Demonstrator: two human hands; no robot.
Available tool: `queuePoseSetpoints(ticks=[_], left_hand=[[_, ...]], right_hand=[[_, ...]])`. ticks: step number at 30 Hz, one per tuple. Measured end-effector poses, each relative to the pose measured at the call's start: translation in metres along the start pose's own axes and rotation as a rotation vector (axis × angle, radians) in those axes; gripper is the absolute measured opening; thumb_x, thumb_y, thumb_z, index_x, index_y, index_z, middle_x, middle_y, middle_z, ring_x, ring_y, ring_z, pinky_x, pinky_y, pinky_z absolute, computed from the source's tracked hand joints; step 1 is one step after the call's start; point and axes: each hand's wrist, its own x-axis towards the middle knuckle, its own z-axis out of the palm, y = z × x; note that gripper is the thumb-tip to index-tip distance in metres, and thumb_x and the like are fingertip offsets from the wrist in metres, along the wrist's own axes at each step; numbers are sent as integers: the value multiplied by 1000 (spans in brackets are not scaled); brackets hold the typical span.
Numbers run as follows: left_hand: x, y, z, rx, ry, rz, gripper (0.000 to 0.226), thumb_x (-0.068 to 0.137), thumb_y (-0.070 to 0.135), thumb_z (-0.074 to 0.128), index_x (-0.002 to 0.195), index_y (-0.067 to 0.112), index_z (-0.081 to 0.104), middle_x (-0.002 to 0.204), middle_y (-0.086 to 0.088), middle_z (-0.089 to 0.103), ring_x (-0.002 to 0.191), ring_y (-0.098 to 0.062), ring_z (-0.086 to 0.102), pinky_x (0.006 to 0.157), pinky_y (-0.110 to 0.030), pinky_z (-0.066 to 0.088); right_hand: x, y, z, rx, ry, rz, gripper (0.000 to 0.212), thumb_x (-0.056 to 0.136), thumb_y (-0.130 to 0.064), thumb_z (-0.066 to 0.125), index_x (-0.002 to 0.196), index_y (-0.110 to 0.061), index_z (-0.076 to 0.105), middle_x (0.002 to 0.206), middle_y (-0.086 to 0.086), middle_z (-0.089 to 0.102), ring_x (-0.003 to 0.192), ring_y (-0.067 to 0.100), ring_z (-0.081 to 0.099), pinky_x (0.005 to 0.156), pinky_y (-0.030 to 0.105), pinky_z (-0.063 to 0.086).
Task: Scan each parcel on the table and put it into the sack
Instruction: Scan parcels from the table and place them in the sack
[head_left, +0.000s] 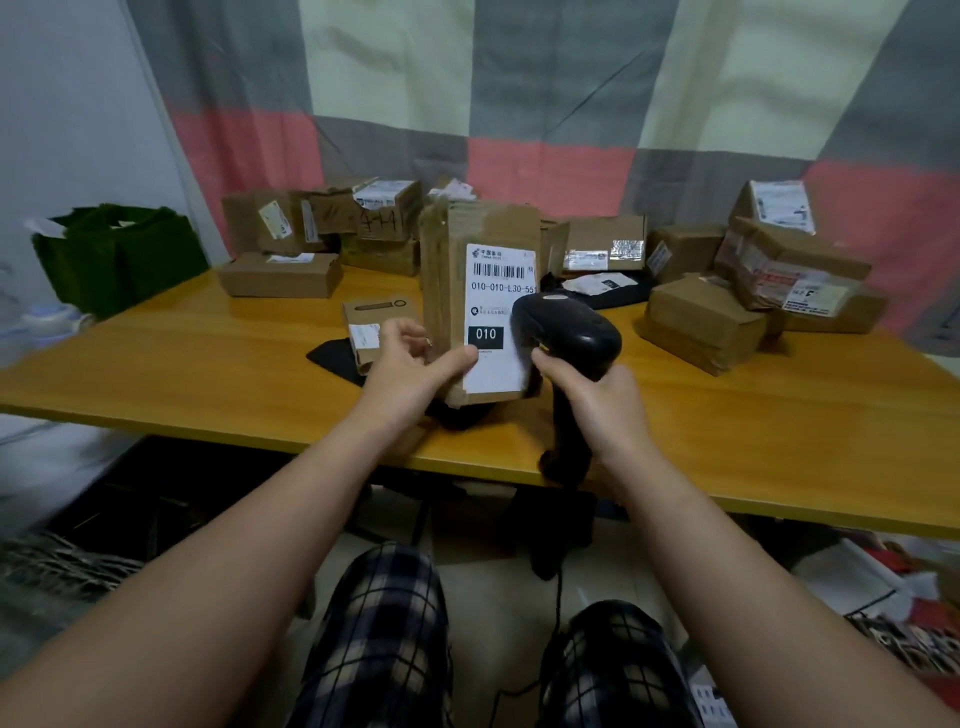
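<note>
Parcel (457, 270) gripped low by left hand (410, 364), scanner (566, 332) clutched by right hand (597, 410) (stiff cardboard, probably light, best held by edges).

one tabletop (208, 364). one upright parcel (452, 291) at the centre, and one small box (371, 325) at its 9 o'clock. about six cardboard boxes in the left pile (280, 275) at 11 o'clock and about six in the right pile (701, 322) at 2 o'clock; overlap hides the exact totals. two flat black packets: far packet (631, 293) at 1 o'clock, near packet (332, 358) at 8 o'clock. one scanner (571, 332). one green sack (119, 254) at 10 o'clock. two hands: left hand (410, 364), right hand (597, 400).
</note>
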Motion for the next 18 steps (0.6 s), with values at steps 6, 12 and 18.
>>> queuePoseSetpoints(ticks=[6, 12, 18], left_hand=[[-14, -6, -20, -96, -13, -84, 69, 80, 15, 76, 139, 7, 42, 125, -4, 63, 98, -4, 64, 76, -14, 53], [-21, -3, -20, -105, -28, -90, 59, 79, 11, 76, 130, 7, 47, 109, 5, 67, 92, 0, 64, 80, -15, 52], [-19, -5, -22, -112, -14, -136, 74, 73, 21, 81, 137, 10, 44, 123, 0, 64, 112, -13, 61, 99, -31, 48]], right_hand=[[-30, -6, 6, -112, 9, -196, 18, 81, -24, 76, 67, -20, 66, 54, -4, 61, 55, 20, 60, 60, 42, 51], [-50, -15, 11, -87, -28, -190, 16, 85, -20, 72, 71, -15, 65, 55, 6, 59, 52, 28, 60, 60, 49, 55], [-53, -20, 9, -104, -46, -173, 15, 85, -19, 71, 71, -16, 66, 54, 9, 58, 55, 32, 59, 62, 48, 55]])
